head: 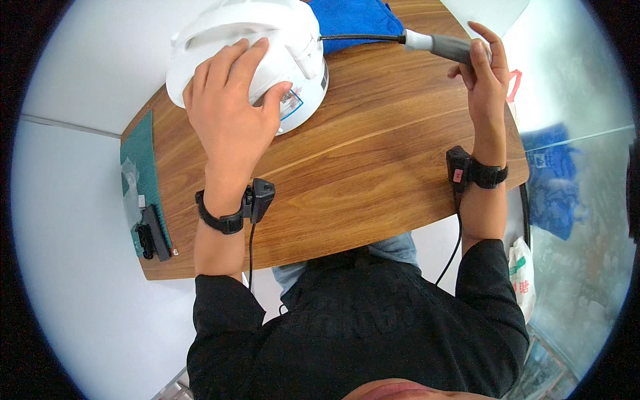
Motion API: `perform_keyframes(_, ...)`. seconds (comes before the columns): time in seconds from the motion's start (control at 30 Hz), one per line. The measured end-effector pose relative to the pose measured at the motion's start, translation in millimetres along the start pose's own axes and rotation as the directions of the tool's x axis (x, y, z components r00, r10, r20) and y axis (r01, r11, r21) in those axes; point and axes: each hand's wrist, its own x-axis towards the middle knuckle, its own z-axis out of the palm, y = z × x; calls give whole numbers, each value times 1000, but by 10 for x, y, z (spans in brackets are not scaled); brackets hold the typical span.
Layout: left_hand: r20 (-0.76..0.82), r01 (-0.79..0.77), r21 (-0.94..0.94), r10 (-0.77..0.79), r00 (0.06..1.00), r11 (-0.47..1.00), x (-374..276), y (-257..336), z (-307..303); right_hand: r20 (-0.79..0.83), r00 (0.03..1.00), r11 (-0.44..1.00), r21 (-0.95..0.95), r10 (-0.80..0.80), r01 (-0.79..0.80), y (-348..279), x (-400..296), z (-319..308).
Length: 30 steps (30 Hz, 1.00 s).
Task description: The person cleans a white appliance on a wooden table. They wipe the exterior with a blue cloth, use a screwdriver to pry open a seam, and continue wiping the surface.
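Observation:
A white rounded appliance [295,25] with a carry handle, apparently a rice cooker, stands at the far side of the wooden table. My left hand [227,107] rests spread on its top, thumb beside a blue-edged sticker [292,104] on the body. In my right hand [485,90] is the grey end of a screwdriver [450,48], held between thumb and fingers. Its long dark shaft runs left, nearly level in the picture, to the appliance's right side. The tip is too small to make out there.
Behind the appliance lies a blue cloth [350,22]. On the table's left edge, a green mat [137,137] carries a clear plastic bag [131,175] and a black bar-shaped object [156,232]. White walls stand at the left. Cables hang from both black wrist devices [262,195].

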Motion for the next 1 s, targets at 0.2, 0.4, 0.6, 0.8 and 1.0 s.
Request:
perform_keyframes(0.2, -39, 35, 17, -35, 999, 999, 6, 33, 28, -36, 999, 968, 251, 28, -18, -73, -26, 165)
perform_keyframes(0.4, -102, 42, -23, -44, 994, 999, -12, -4, 94, -41, 998, 997, -59, 42, -44, 17, -11, 51)
perform_keyframes(0.6, -99, 70, -8, -70, 993, 998, -9, 11, 93, 113, 990, 910, 413, -85, 31, -17, -19, 54)
perform_keyframes(0.8, -83, 71, -11, -71, 994, 997, -10, 9, 77, -42, 999, 989, -149, 21, -27, 8, -62, 50)
perform_keyframes(1.0, -40, 120, 29, -118, 992, 992, -18, 45, 59, -110, 993, 938, 347, 42, -1, -137, -55, 301)
